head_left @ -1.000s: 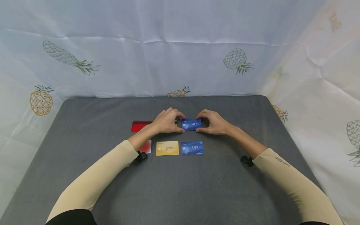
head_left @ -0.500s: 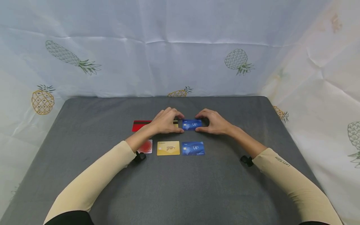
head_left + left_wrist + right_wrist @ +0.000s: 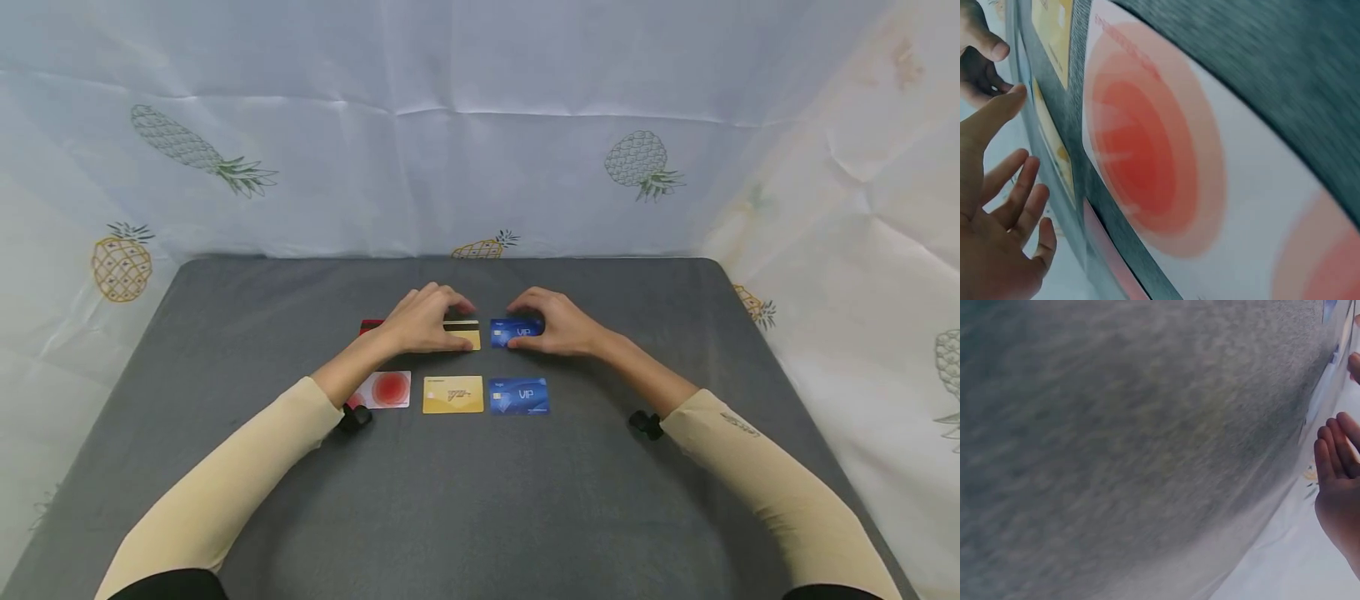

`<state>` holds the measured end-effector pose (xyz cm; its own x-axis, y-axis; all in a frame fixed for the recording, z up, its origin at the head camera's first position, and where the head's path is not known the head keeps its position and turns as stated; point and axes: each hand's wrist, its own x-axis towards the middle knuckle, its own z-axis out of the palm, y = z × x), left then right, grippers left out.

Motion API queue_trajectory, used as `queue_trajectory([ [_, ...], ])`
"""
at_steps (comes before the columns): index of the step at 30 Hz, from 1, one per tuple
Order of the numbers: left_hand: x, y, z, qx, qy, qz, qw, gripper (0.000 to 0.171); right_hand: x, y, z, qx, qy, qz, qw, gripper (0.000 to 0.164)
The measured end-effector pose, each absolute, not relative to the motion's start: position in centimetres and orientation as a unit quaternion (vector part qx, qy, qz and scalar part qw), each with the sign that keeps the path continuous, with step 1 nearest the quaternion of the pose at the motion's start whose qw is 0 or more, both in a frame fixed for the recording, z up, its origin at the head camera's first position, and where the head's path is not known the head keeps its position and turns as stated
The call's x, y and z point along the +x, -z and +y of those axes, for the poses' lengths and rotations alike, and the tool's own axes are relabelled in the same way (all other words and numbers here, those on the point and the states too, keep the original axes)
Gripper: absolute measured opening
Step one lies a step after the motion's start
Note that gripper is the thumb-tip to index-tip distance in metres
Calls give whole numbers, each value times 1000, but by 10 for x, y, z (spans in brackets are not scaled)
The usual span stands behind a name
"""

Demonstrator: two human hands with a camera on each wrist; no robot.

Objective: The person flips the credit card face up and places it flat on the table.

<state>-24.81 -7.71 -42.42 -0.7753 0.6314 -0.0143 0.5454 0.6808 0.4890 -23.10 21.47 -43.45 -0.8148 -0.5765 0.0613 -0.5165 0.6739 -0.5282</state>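
Note:
Two rows of bank-style cards lie on the grey table. In the head view, my left hand [image 3: 420, 321] is over the back row, thumb and fingers apart, nothing between them. It partly covers a gold card [image 3: 467, 327] with a dark stripe and a red striped card [image 3: 370, 326]. My right hand [image 3: 562, 325] curves loosely over the right part of the back blue VIP card [image 3: 498, 335], its thumb and fingers spread. The front row has a white card with red circles [image 3: 391, 389], a gold card [image 3: 453, 395] and another blue VIP card [image 3: 519, 397]. The left wrist view shows the white card [image 3: 1254, 156] up close.
The grey table [image 3: 480, 500] runs back to a pale curtain [image 3: 480, 183] printed with pineapples. A black wrist device [image 3: 355, 417] on the left arm sits close to the white card; another wrist device [image 3: 646, 424] is on the right arm.
My left hand has drawn left, away from the back blue card, baring more of the gold striped card. My right hand has shifted slightly left over the blue card.

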Motion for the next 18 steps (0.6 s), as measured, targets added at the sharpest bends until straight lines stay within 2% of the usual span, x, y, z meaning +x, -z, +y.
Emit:
queue_trajectory([
  [7, -248, 423, -91, 311, -221, 918, 104, 61, -237, 433, 201, -301, 270, 911, 77, 59],
  [18, -247, 422, -114, 315, -193, 925, 92, 65, -241, 434, 180, -317, 256, 908, 100, 63],
])
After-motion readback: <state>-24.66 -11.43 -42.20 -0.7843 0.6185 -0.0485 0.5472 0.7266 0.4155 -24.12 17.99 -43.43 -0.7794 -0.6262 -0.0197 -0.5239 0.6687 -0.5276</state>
